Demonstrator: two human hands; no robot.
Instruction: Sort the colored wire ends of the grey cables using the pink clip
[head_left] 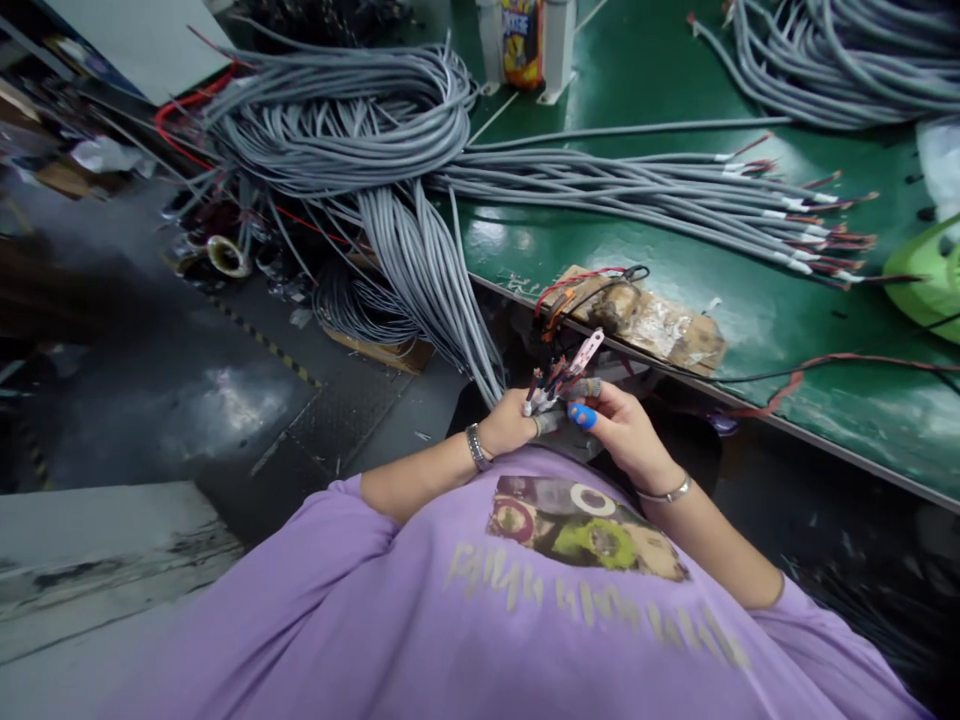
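My left hand point(511, 424) is closed around the stripped ends of a bunch of grey cables point(427, 270), which hang from the table down to it. Dark and reddish wire ends point(553, 375) stick up out of its grip. My right hand point(626, 425) is pinched at those ends, with coverings on the thumb and a finger, one of them blue. A pink strip with holes point(587, 352) rises between the hands; which fingers touch it I cannot tell. Just beyond, a taped wooden block point(660, 325) with red and black leads lies at the table edge.
On the green table point(795, 330) lie a big grey cable coil point(345, 120), a fan of stripped cable ends point(810, 225) and another coil point(847, 60). A metal bracket with a colourful packet point(522, 45) stands at the back. Something light green point(926, 280) sits at right.
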